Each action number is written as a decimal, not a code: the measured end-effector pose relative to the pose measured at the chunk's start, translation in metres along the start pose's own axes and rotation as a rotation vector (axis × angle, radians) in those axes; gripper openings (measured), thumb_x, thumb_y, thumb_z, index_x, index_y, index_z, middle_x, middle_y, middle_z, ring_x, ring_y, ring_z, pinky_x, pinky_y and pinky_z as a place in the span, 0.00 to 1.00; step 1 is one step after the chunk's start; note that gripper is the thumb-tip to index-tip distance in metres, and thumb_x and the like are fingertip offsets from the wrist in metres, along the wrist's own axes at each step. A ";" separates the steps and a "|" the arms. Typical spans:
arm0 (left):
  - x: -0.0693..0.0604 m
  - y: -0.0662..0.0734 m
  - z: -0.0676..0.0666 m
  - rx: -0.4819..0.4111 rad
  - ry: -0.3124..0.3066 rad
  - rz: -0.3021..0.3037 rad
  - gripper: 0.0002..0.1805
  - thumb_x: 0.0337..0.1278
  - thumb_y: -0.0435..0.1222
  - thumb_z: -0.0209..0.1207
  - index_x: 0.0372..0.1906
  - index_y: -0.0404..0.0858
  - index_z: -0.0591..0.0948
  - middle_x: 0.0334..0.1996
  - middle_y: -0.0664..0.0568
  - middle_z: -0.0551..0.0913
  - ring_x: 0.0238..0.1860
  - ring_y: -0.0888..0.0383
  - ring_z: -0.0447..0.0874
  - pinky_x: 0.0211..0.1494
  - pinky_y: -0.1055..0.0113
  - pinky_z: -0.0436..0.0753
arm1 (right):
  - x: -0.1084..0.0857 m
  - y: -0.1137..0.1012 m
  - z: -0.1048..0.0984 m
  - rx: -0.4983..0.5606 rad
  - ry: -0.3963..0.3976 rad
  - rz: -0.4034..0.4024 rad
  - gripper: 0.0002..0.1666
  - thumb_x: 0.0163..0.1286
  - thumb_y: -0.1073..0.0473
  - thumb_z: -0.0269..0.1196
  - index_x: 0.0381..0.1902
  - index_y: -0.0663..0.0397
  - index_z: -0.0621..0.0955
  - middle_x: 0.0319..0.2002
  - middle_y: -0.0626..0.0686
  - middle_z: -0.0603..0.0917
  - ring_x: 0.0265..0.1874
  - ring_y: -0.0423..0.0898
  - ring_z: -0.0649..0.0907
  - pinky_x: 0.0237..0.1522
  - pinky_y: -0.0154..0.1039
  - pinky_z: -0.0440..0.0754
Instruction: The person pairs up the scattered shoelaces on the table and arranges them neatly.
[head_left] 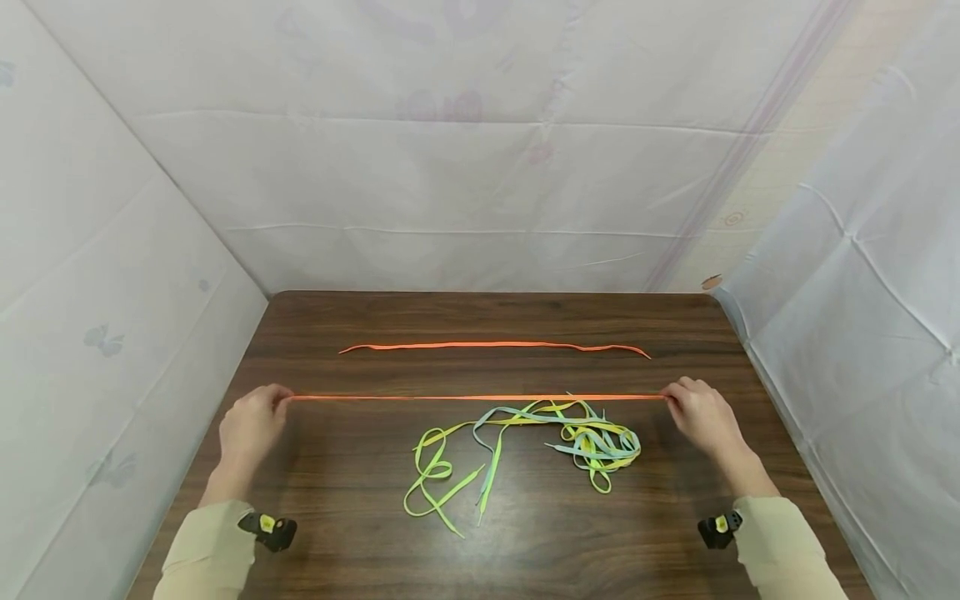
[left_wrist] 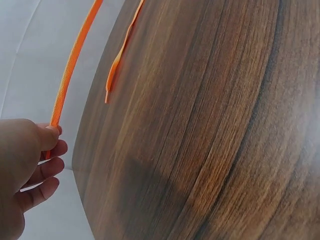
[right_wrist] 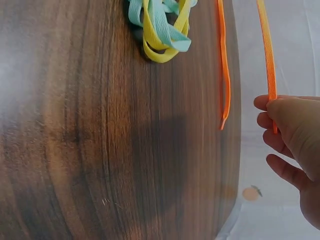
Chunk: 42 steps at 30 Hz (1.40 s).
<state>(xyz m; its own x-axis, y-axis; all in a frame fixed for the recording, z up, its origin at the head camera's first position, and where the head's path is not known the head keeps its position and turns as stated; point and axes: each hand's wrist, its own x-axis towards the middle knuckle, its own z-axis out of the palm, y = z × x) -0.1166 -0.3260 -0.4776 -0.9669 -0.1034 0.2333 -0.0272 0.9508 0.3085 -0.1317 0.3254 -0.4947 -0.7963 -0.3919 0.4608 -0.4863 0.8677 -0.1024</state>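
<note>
An orange shoelace (head_left: 480, 397) is stretched straight from side to side between the two hands. My left hand (head_left: 253, 423) pinches one end of it between thumb and fingers, as the left wrist view shows with the flat orange lace (left_wrist: 70, 70) running upward. At the other end, my right hand (head_left: 703, 415) pinches the lace (right_wrist: 269, 55) the same way, its tip poking out below the thumb. Farther back, a second orange shoelace (head_left: 495, 344) lies nearly straight on the table. Nearer the body lies a loose tangle of yellow-green and light blue shoelaces (head_left: 600, 446).
The dark wood-grain table (head_left: 525, 558) has rounded back corners. White patterned sheeting (head_left: 450, 183) rises behind it and along both sides. Each wrist carries a small black camera (head_left: 276, 533) over a pale sleeve (head_left: 206, 546).
</note>
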 end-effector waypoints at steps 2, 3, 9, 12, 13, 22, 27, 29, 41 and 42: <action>0.002 0.001 0.002 -0.006 0.000 0.003 0.05 0.54 0.33 0.59 0.34 0.34 0.81 0.30 0.39 0.81 0.21 0.49 0.76 0.16 0.58 0.68 | 0.001 0.003 0.001 0.001 -0.001 0.010 0.05 0.50 0.72 0.64 0.27 0.63 0.81 0.22 0.53 0.78 0.20 0.51 0.76 0.20 0.45 0.73; 0.004 0.002 0.003 -0.011 0.000 0.004 0.05 0.54 0.33 0.59 0.34 0.34 0.81 0.30 0.39 0.82 0.22 0.49 0.77 0.17 0.58 0.69 | 0.002 0.004 0.002 0.001 -0.003 0.014 0.05 0.50 0.72 0.64 0.27 0.62 0.81 0.22 0.53 0.78 0.20 0.51 0.76 0.20 0.45 0.73; 0.012 0.006 0.009 -0.025 -0.001 0.016 0.05 0.55 0.34 0.59 0.33 0.34 0.81 0.31 0.39 0.82 0.26 0.42 0.80 0.20 0.52 0.72 | 0.008 0.014 0.008 0.017 -0.009 0.032 0.08 0.50 0.73 0.63 0.30 0.61 0.80 0.22 0.54 0.78 0.19 0.49 0.75 0.19 0.43 0.72; 0.017 0.007 0.012 -0.024 -0.005 0.025 0.06 0.56 0.35 0.59 0.33 0.35 0.81 0.31 0.39 0.82 0.27 0.42 0.80 0.21 0.50 0.72 | 0.012 0.019 0.010 0.026 -0.029 0.058 0.06 0.53 0.72 0.62 0.30 0.61 0.77 0.21 0.53 0.77 0.18 0.48 0.74 0.19 0.42 0.70; 0.020 0.007 0.013 -0.023 -0.005 0.027 0.06 0.56 0.35 0.59 0.33 0.35 0.81 0.31 0.39 0.82 0.27 0.42 0.80 0.21 0.50 0.72 | 0.014 0.020 0.011 0.029 -0.034 0.068 0.06 0.54 0.72 0.61 0.30 0.61 0.77 0.21 0.53 0.76 0.18 0.48 0.73 0.19 0.42 0.69; 0.046 0.011 0.015 -0.013 -0.020 0.042 0.06 0.56 0.34 0.57 0.34 0.34 0.80 0.30 0.39 0.82 0.24 0.43 0.79 0.19 0.52 0.71 | 0.034 0.029 0.015 0.014 -0.069 0.138 0.05 0.55 0.70 0.62 0.30 0.62 0.76 0.22 0.54 0.76 0.17 0.48 0.73 0.19 0.43 0.70; 0.062 0.016 0.016 -0.006 -0.044 0.035 0.06 0.56 0.33 0.55 0.34 0.34 0.80 0.29 0.39 0.82 0.23 0.44 0.79 0.19 0.52 0.72 | 0.046 0.032 0.015 -0.003 -0.112 0.202 0.03 0.57 0.68 0.61 0.30 0.61 0.76 0.23 0.55 0.75 0.20 0.51 0.73 0.21 0.45 0.70; 0.067 0.019 0.017 0.000 -0.049 0.036 0.06 0.56 0.32 0.55 0.34 0.34 0.80 0.29 0.39 0.82 0.24 0.44 0.79 0.20 0.51 0.72 | 0.051 0.033 0.014 -0.008 -0.127 0.228 0.02 0.58 0.67 0.60 0.30 0.62 0.76 0.24 0.56 0.75 0.22 0.53 0.74 0.23 0.47 0.71; 0.087 0.031 0.020 0.002 -0.047 -0.019 0.09 0.57 0.35 0.52 0.36 0.34 0.79 0.31 0.37 0.82 0.25 0.39 0.80 0.20 0.50 0.72 | 0.077 0.037 0.013 0.026 -0.242 0.323 0.04 0.62 0.66 0.58 0.33 0.63 0.76 0.27 0.59 0.76 0.22 0.52 0.76 0.25 0.47 0.73; 0.088 0.032 0.020 0.000 -0.053 -0.029 0.09 0.58 0.35 0.52 0.37 0.34 0.79 0.31 0.37 0.82 0.25 0.39 0.80 0.20 0.51 0.72 | 0.079 0.037 0.014 0.025 -0.248 0.328 0.04 0.62 0.66 0.58 0.33 0.63 0.76 0.27 0.59 0.76 0.22 0.52 0.76 0.25 0.47 0.73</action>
<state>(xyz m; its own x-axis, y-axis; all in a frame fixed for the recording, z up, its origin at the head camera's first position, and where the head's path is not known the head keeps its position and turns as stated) -0.2074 -0.2988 -0.4661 -0.9777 -0.1158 0.1753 -0.0558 0.9476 0.3147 -0.2172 0.3225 -0.4743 -0.9718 -0.1598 0.1736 -0.1979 0.9526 -0.2311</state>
